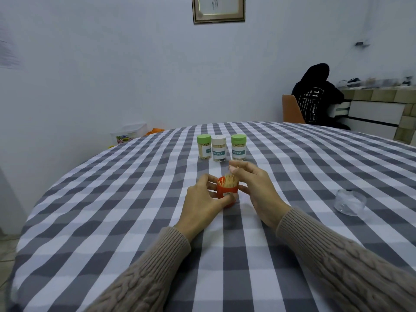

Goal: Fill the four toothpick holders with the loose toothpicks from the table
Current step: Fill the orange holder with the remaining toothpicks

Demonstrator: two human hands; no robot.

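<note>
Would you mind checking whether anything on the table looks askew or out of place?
Only the orange holder: its toothpicks splay unevenly above the rim, uncapped. The left hand grips it; the right hand is over the toothpicks.
</note>
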